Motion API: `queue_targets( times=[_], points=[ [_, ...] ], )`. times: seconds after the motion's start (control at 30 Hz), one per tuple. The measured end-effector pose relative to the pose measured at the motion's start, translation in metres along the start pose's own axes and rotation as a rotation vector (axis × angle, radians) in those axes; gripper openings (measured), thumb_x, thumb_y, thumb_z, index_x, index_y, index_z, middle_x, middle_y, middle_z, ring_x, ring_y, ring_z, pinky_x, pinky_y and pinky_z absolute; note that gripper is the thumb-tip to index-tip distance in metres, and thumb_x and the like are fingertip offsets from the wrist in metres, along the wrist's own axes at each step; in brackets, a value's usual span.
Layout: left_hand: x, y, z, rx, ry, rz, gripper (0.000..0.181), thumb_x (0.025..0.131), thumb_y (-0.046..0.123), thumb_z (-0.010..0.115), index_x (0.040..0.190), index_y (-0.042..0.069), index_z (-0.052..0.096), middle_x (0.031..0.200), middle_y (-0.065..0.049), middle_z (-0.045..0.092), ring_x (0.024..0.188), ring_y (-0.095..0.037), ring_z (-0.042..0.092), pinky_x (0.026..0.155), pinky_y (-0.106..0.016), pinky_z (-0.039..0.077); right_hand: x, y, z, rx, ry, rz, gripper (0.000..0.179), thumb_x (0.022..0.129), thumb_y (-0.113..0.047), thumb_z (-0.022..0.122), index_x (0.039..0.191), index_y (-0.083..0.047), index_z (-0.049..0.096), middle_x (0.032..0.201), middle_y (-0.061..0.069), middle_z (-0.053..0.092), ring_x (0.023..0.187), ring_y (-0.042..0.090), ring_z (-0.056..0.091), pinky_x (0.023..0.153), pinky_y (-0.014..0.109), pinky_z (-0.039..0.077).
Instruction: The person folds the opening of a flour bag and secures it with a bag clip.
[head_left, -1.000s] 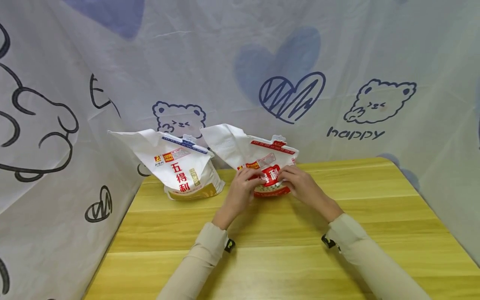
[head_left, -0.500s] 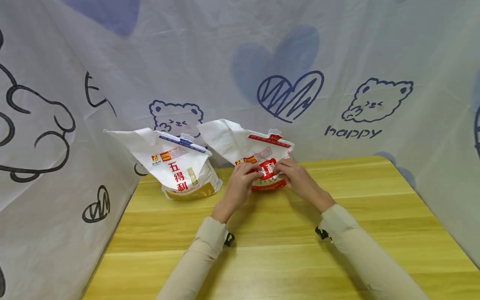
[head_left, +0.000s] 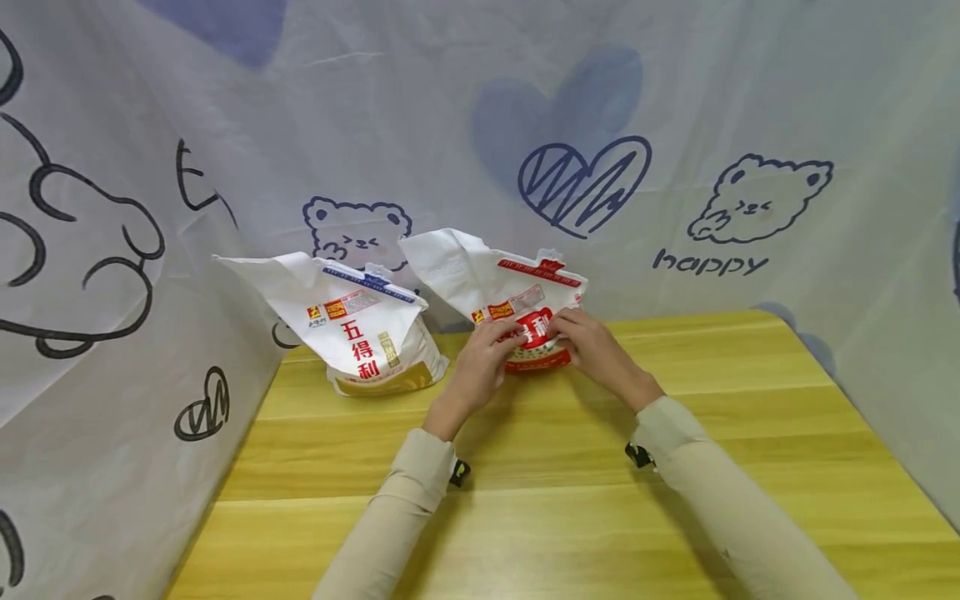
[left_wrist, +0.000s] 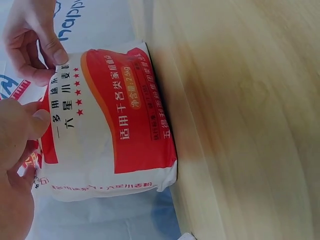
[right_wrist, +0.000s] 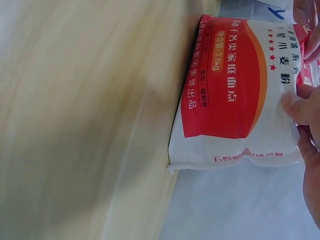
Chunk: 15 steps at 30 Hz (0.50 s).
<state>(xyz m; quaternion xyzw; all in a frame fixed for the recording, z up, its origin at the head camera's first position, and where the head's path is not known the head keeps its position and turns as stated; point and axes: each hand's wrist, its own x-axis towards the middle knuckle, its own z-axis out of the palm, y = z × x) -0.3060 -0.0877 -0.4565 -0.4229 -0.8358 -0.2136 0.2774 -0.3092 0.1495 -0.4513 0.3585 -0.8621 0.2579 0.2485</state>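
Observation:
A white flour bag with red print (head_left: 538,362) stands on the table, its folded top held by a red bag clip (head_left: 542,270). My left hand (head_left: 480,358) pinches the bag's front from the left side. My right hand (head_left: 600,348) pinches the front from the right. In the left wrist view, thumb and fingers of the left hand (left_wrist: 17,135) grip a fold of the bag above its red base panel (left_wrist: 135,120). The right wrist view shows the thumb of the right hand (right_wrist: 311,112) pressed against the same front.
To the left stands a second white flour bag (head_left: 375,358) with gold print and a blue clip (head_left: 367,283). A patterned cloth (head_left: 450,117) hangs behind and beside the wooden table (head_left: 570,525). Both bags are close to the table's back edge.
The red-printed flour bag has shifted slightly back toward the cloth, with both hands moving along with it. The blue-clipped bag stays in place.

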Motion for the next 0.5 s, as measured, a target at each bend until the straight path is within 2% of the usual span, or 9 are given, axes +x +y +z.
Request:
queue_targets(
  times=[0.27,0.4,0.5],
  points=[
    [-0.006,0.002,-0.002,0.000,-0.018,0.018,0.034,0.085,-0.010,0.071,0.117,0.002,0.075,0.130,-0.015,0.065,0.126,-0.033,0.057,0.118,-0.049,0.033,-0.008,-0.004,-0.002,-0.062,0.008,0.028,0.021,0.086,0.015,0.070,0.099,-0.001,0.070,0.107,0.012,0.069,0.102,0.030,0.063,0.092,0.044,0.056],
    [-0.013,0.004,-0.003,-0.027,0.037,0.040,0.031,0.084,-0.008,0.073,0.115,0.001,0.074,0.128,-0.017,0.067,0.123,-0.035,0.059,0.116,-0.050,0.037,-0.016,-0.008,-0.008,-0.070,0.028,0.045,0.021,0.087,0.012,0.070,0.103,-0.001,0.071,0.108,0.013,0.071,0.102,0.030,0.065,0.090,0.044,0.057],
    [-0.023,0.004,-0.006,-0.036,0.090,0.026,0.032,0.083,-0.006,0.075,0.114,0.002,0.074,0.127,-0.017,0.067,0.122,-0.037,0.060,0.112,-0.051,0.041,-0.026,-0.012,-0.014,-0.048,0.054,0.057,0.025,0.086,0.011,0.072,0.108,0.000,0.071,0.111,0.014,0.071,0.105,0.032,0.067,0.090,0.046,0.057]
  ],
)
